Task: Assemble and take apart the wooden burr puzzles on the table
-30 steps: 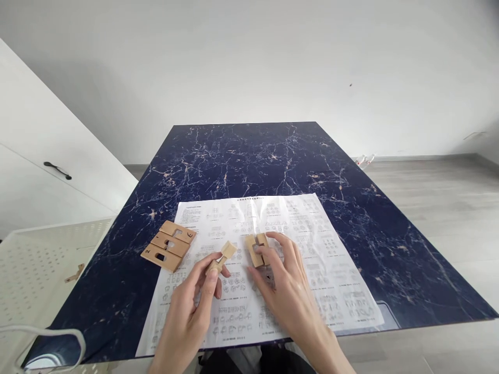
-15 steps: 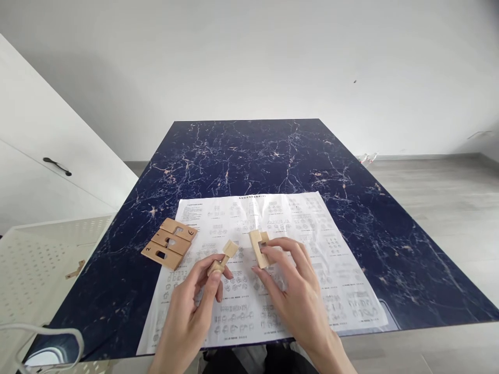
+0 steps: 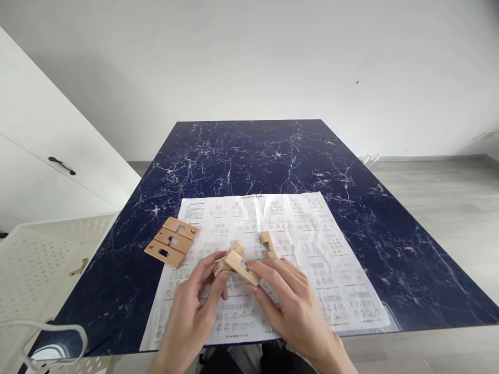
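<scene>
Wooden notched pieces (image 3: 236,261), judged light, stiff, best gripped at ends; pinched together between left hand (image 3: 195,306) and right hand (image 3: 290,301) over sheet (image 3: 331,270).

I saw pale, matt wooden puzzle blocks (image 3: 237,262) over a thin white printed paper sheet (image 3: 312,259) at six o'clock on the glossy navy marble-look tabletop (image 3: 253,156).
</scene>
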Available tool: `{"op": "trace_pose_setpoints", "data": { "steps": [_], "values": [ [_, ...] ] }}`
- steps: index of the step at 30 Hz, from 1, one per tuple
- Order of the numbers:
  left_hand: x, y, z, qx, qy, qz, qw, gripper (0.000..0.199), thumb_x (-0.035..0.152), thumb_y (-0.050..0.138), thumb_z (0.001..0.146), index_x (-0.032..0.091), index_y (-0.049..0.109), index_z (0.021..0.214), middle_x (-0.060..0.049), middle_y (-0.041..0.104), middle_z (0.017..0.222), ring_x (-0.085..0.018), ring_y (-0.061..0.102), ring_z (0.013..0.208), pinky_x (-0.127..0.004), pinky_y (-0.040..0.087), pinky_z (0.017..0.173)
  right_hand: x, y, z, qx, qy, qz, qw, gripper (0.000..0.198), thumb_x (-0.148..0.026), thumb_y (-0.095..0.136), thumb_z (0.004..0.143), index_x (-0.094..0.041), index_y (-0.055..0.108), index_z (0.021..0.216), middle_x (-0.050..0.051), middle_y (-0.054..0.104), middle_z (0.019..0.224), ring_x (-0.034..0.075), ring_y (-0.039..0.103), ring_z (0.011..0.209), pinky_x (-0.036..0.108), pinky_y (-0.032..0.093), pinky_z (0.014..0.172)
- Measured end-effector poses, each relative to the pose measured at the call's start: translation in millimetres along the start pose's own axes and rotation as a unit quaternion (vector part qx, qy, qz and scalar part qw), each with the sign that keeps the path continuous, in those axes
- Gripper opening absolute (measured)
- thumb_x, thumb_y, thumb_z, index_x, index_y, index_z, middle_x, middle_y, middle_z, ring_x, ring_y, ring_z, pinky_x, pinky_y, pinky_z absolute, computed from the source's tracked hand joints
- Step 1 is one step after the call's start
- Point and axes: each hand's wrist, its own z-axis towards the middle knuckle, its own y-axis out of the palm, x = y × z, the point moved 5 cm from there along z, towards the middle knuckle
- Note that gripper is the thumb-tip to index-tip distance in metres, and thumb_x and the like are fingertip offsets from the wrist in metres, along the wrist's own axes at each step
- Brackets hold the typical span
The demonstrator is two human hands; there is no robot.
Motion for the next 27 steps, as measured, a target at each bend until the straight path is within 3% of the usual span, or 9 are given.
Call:
{"op": "trace_pose_setpoints", "data": {
  "steps": [6,10,15,18,23,27],
  "values": [
    [-3,-1,2,0.007,0.027,0.026,0.999,0.057,0.065,0.060,0.100,0.023,0.065,0.138,-0.004,0.077,0.086,-0.022,0.073,0.079,-0.026,0.055,0.060,2,0,-4,0.002,0.007,-0.003,1.000,0.033,-0.015,0.058,0.108,-0.019,0.057,0.141,0.011,0.077,0.118,0.025,0.075,0.102,0.039,0.062,0.084],
    [-8,-7,7,0.032,0.096,0.107,0.989,0.046,0.060,0.060,0.102,0.025,0.071,0.128,-0.007,0.082,0.108,-0.025,0.079,0.093,-0.029,0.063,0.070,4,0,-6,0.014,0.019,-0.003,1.000,0.035,-0.013,0.058,0.108,-0.020,0.058,0.142,0.011,0.076,0.118,0.025,0.075,0.102,0.039,0.062,0.085],
    [3,-3,7,0.119,0.282,0.265,0.914,0.034,0.046,0.058,0.107,0.025,0.072,0.130,-0.008,0.081,0.121,-0.031,0.076,0.114,-0.045,0.058,0.102,4,-2,-4,0.030,0.020,-0.001,0.999,0.034,-0.012,0.059,0.107,-0.019,0.060,0.140,0.011,0.077,0.117,0.024,0.076,0.100,0.038,0.063,0.083],
    [5,6,9,0.107,0.314,0.313,0.890,0.034,0.036,0.057,0.108,0.023,0.070,0.137,-0.010,0.077,0.133,-0.034,0.071,0.127,-0.052,0.049,0.114,4,-2,-3,0.031,0.023,-0.001,0.999,0.035,-0.012,0.060,0.106,-0.020,0.061,0.140,0.011,0.077,0.117,0.024,0.076,0.099,0.039,0.063,0.084],
    [12,4,2,0.110,0.323,0.283,0.896,0.033,0.031,0.064,0.104,0.025,0.068,0.136,-0.009,0.074,0.138,-0.033,0.063,0.137,-0.049,0.045,0.118,4,-3,-5,0.040,0.010,0.001,0.999,0.036,-0.011,0.062,0.105,-0.020,0.061,0.140,0.011,0.078,0.117,0.024,0.076,0.099,0.039,0.064,0.083],
    [24,-4,-12,0.105,0.291,0.199,0.930,0.020,0.029,0.059,0.106,0.024,0.074,0.119,-0.008,0.078,0.119,-0.027,0.072,0.113,-0.038,0.054,0.102,-2,-8,-2,0.049,-0.014,0.004,0.999,0.036,-0.011,0.064,0.105,-0.020,0.061,0.139,0.011,0.079,0.116,0.024,0.077,0.099,0.038,0.064,0.080]
  ]
}}
